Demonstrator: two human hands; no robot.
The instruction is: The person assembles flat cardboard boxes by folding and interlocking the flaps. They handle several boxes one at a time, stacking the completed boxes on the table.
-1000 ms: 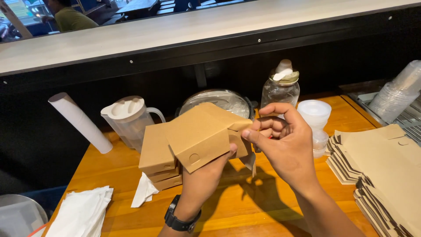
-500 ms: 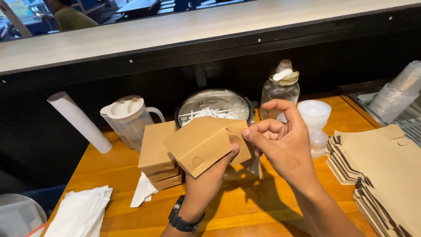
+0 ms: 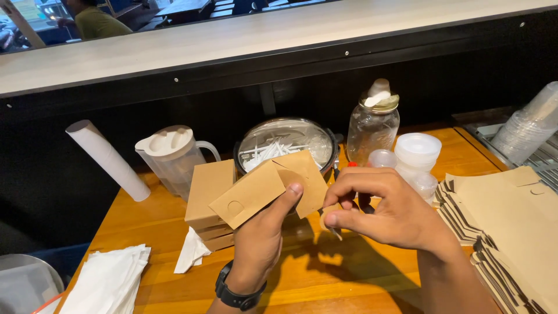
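Note:
My left hand (image 3: 260, 244), with a black watch on its wrist, holds up a folded brown cardboard box (image 3: 261, 189) by its underside, thumb on the front face. The box tilts down to the left and has a round notch on one flap. My right hand (image 3: 383, 212) is just right of the box with its fingers curled. Its thumb and forefinger pinch a small pale piece (image 3: 332, 228) at the box's lower right corner; what that piece is cannot be told.
On the wooden table (image 3: 325, 279) behind the box stand a stack of folded boxes (image 3: 209, 192), a plastic jug (image 3: 171, 157), a lidded pan of white sticks (image 3: 285, 145), a glass jar (image 3: 372, 125) and white lids (image 3: 417, 151). Flat cardboard blanks (image 3: 505, 215) lie right, napkins (image 3: 110, 279) left.
The box has tipped downward and to the left in my left hand. My right hand has dropped lower beside it and its fingers have curled in tighter.

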